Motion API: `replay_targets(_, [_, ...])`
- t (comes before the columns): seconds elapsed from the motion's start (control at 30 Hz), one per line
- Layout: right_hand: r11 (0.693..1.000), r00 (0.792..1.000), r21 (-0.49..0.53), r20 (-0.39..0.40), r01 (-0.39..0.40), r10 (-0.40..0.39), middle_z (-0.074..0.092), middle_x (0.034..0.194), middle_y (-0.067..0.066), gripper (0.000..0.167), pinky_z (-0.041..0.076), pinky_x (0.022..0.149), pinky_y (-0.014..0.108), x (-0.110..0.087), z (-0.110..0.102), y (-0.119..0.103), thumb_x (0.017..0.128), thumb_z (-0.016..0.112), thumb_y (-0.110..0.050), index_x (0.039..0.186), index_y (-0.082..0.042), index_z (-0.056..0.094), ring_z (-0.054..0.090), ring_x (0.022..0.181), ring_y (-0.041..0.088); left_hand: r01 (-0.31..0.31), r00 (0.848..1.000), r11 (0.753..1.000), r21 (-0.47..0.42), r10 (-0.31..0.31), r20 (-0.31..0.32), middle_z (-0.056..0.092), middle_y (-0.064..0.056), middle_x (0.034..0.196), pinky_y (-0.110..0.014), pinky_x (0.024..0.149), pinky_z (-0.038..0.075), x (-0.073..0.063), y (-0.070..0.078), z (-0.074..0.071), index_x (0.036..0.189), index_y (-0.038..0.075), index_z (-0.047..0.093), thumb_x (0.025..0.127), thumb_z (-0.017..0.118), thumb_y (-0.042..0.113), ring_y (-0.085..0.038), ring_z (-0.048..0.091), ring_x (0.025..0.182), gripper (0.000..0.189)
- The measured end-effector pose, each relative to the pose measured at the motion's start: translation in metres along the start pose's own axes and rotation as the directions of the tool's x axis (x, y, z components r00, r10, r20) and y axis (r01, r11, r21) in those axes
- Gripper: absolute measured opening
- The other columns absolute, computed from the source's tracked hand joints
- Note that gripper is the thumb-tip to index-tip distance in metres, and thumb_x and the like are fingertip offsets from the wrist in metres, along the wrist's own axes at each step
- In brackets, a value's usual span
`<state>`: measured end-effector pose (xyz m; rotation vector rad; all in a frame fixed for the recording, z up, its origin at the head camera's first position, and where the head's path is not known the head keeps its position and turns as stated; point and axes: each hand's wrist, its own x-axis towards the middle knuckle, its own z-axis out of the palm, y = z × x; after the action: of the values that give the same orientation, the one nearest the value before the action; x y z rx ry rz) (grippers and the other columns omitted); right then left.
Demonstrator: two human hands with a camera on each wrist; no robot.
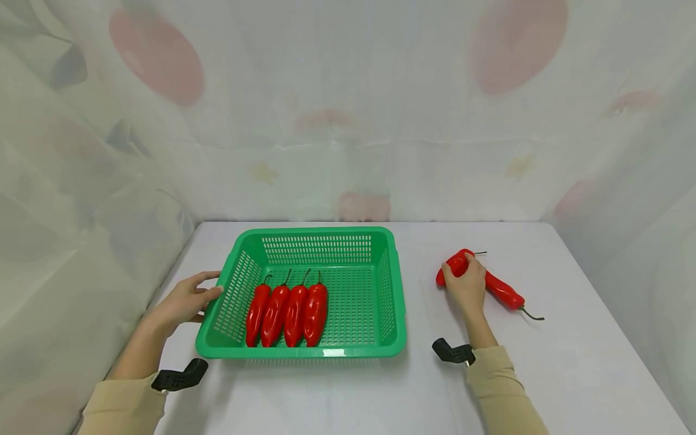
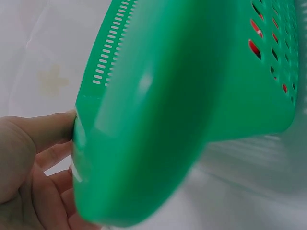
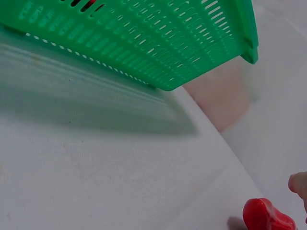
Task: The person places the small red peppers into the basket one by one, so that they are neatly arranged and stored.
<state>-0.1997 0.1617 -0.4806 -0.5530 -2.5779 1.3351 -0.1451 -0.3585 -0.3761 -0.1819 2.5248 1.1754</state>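
A green plastic basket (image 1: 348, 351) with slotted walls stands left of centre on the table. Several glossy red chili peppers (image 1: 315, 314) lie side by side in its left half, stems toward the back. At the basket's left rim, my left hand (image 1: 187, 297) grips the edge; the left wrist view shows its fingers reaching behind the rim. To the right of the basket, my right hand (image 1: 469, 287) holds a red chili pepper (image 1: 459, 263) between thumb and fingers, close over the table. Another red chili pepper (image 1: 505, 293) lies beside that hand, stem pointing to the front right.
The white-covered table (image 1: 348, 399) ends at a patterned cloth backdrop (image 1: 348, 151), with cloth at both sides as well. A black wrist camera (image 1: 179, 376) sits on the left forearm, another wrist camera (image 1: 454, 351) on the right.
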Motion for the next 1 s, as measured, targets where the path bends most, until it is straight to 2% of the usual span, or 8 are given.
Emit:
replay_targets(0.17, [0.999,0.999,-0.009,0.011,-0.033,0.033,0.029,0.139,0.024,0.065,0.033,0.100,0.056,0.001,0.000,0.001,0.088,0.054,-0.027,0.141,-0.001,0.027,0.032,0.126,0.039,-0.005,1.000,1.000,0.000,0.005,0.002,0.060,-0.024,0.108,-0.040,0.068,0.055,0.000,0.000,0.000,0.144,0.002,0.021,0.096,0.048,0.030,-0.020,0.063,0.078,0.062])
replay_targets(0.3, [0.999,0.999,-0.034,0.023,-0.028,0.029,0.028,0.138,0.027,0.066,0.032,0.101,0.057,0.002,-0.001,0.004,0.088,0.054,-0.026,0.142,0.000,0.026,0.033,0.125,0.041,-0.005,1.000,1.000,-0.002,0.005,0.004,0.060,-0.024,0.109,-0.041,0.069,0.055,-0.001,0.001,0.000,0.144,0.001,0.021,0.096,0.048,0.031,-0.021,0.063,0.079,0.062])
replay_targets(0.53, [0.995,0.998,-0.099,0.062,0.031,-0.025,0.035,0.132,0.029,0.062,0.033,0.099,0.057,0.004,-0.004,0.007,0.088,0.054,-0.022,0.139,0.003,0.031,0.036,0.121,0.043,-0.003,1.000,1.000,0.004,0.003,-0.003,0.059,-0.025,0.109,-0.040,0.068,0.055,-0.001,0.003,-0.001,0.144,0.001,0.022,0.097,0.047,0.030,-0.020,0.063,0.078,0.061])
replay_targets(0.73, [0.984,0.990,-0.154,0.125,0.092,-0.073,0.043,0.125,0.028,0.058,0.039,0.092,0.057,0.007,-0.007,0.006,0.089,0.050,-0.019,0.139,0.003,0.032,0.043,0.113,0.041,-0.005,1.000,1.000,0.008,0.005,-0.006,0.059,-0.026,0.110,-0.041,0.068,0.055,-0.002,0.004,0.000,0.144,0.001,0.022,0.097,0.047,0.030,-0.021,0.064,0.078,0.060])
replay_targets(1.0, [0.972,0.969,-0.179,0.221,0.150,-0.108,0.043,0.130,0.027,0.051,0.038,0.095,0.057,0.013,-0.008,0.009,0.091,0.043,-0.011,0.139,0.002,0.034,0.043,0.116,0.042,-0.001,1.000,1.000,-0.002,0.001,0.002,0.060,-0.024,0.109,-0.040,0.068,0.055,-0.001,0.001,0.000,0.144,0.002,0.021,0.097,0.047,0.031,-0.020,0.063,0.078,0.062])
